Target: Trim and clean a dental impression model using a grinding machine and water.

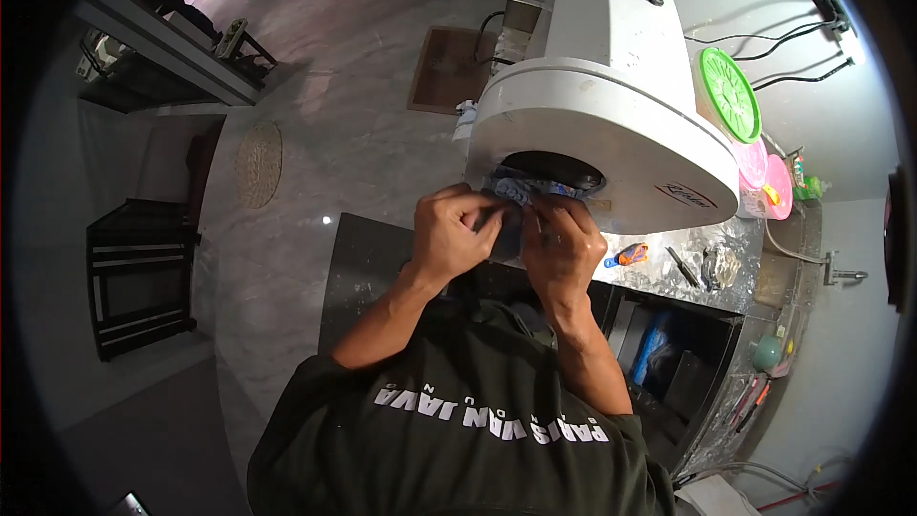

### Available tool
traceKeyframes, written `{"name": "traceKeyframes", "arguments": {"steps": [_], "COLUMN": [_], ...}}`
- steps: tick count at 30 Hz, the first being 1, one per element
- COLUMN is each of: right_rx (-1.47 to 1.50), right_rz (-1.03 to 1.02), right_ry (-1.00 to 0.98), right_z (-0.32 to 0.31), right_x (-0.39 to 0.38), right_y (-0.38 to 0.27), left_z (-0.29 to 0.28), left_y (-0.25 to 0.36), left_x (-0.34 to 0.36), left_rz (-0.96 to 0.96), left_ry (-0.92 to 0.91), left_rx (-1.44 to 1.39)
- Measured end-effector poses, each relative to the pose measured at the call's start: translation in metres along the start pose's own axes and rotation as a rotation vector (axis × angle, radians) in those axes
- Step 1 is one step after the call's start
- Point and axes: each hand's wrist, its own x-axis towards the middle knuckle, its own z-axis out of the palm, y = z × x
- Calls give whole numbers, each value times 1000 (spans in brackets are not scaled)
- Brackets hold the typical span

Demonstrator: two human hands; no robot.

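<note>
my left hand [457,229] and my right hand [565,241] both pinch the bluish cloth [516,189], which lies between them, with the dark opening [554,166] just beyond.

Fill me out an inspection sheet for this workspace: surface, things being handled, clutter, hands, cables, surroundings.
Surface: dark worktop, marked with whitish smears and patches.
Things being handled: blue patterned cloth, bunched at the dark opening in the front of a white machine.
Clutter: orange-and-blue item, slim dark tool and crumpled clear plastic lie right of the hands; a green lid shows beside the machine.
Hands: left hand and right hand both pinch the cloth; fingertips partly hidden.
Cables: black cables run along the right-hand wall.
Surroundings: grey floor, oval woven mat, wall tap.
</note>
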Motion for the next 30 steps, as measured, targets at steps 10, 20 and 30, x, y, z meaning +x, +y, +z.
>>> {"name": "traceKeyframes", "arguments": {"steps": [10, 20, 30], "right_rx": [-29, -104, -107], "right_rz": [-15, 20, -27], "right_ry": [30, 94, 155], "right_z": [1, 7, 13], "right_x": [-2, 5, 6], "right_y": [2, 5, 11], "left_z": [5, 10, 14], "left_y": [-14, -13, -18], "left_x": [7, 12, 15], "left_rz": [-4, 88, 144], "left_ry": [175, 212, 237], "left_rx": [38, 16, -28]}}
